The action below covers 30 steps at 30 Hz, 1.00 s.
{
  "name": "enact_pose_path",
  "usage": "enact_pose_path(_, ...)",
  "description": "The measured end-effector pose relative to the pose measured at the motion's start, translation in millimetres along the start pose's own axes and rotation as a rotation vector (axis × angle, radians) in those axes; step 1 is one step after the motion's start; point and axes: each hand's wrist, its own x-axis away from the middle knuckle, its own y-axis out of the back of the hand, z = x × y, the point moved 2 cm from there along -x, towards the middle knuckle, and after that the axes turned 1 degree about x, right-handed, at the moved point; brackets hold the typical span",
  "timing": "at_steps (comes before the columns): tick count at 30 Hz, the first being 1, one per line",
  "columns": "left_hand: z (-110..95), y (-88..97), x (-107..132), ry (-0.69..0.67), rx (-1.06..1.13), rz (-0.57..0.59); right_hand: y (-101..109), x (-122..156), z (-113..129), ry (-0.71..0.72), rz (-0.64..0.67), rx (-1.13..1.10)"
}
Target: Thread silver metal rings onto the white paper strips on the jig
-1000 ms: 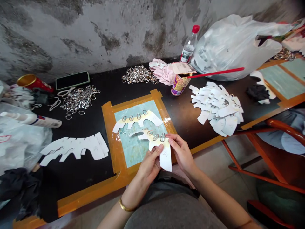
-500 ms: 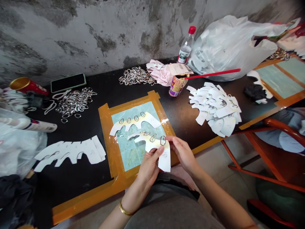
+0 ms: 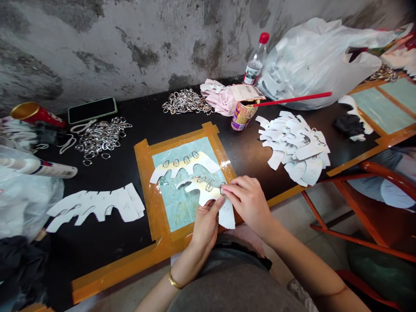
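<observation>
Left hand (image 3: 205,227) low, thumb upward, fingers curled; right hand (image 3: 249,203) alongside, fingertips (image 3: 227,189) pinched; both forearms angled inward.

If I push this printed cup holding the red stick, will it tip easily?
Probably yes. The printed cup looks light and narrow, though I cannot see its contents. The red stick sticks out over its rim, so it may pull the cup over.

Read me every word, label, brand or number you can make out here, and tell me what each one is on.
No text here can be read clearly.
Plastic bottle's label: too small to read.
Barcode tag: digits too small to read.
Printed cup: print too blurred to read.
White canister: label too blurred to read.
Red can: markings too blurred to read.
</observation>
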Motion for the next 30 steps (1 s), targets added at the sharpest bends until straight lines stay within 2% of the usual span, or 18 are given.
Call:
enact_pose_path(3,1,1.9,-1,-0.096,-0.051,-0.011,-2,-2,-3,-0.023,0.068,-0.022)
enact_pose_path(7,0,7.9,1,-0.225,-0.215,-0.069,1,-7,-9,-0.062,0.170,-0.185)
enact_pose_path(9,-1,10.1,4,-0.251,-0.292,-0.064,4,-9,-9,-0.053,0.156,-0.215)
enact_pose_path(12,-1,12.1,7,-0.246,-0.339,0.001,7,-9,-5,0.004,0.088,-0.121)
enact_pose_path(19,-1,13.4,6,-0.205,-0.197,0.010,-4,-7,0,0.110,0.088,-0.084)
enact_pose_path(25,-2,1.2,-2,-0.283,-0.143,-0.094,-5,-8,3,0.206,0.049,0.016)
enact_pose_path(27,-4,2.4,-2,-0.221,-0.162,-0.048,-6,-9,-5,0.168,0.051,0.028)
enact_pose_path(30,-11,12.3,8,0.064,-0.331,0.210,-11,-10,-28,0.027,0.141,0.002)
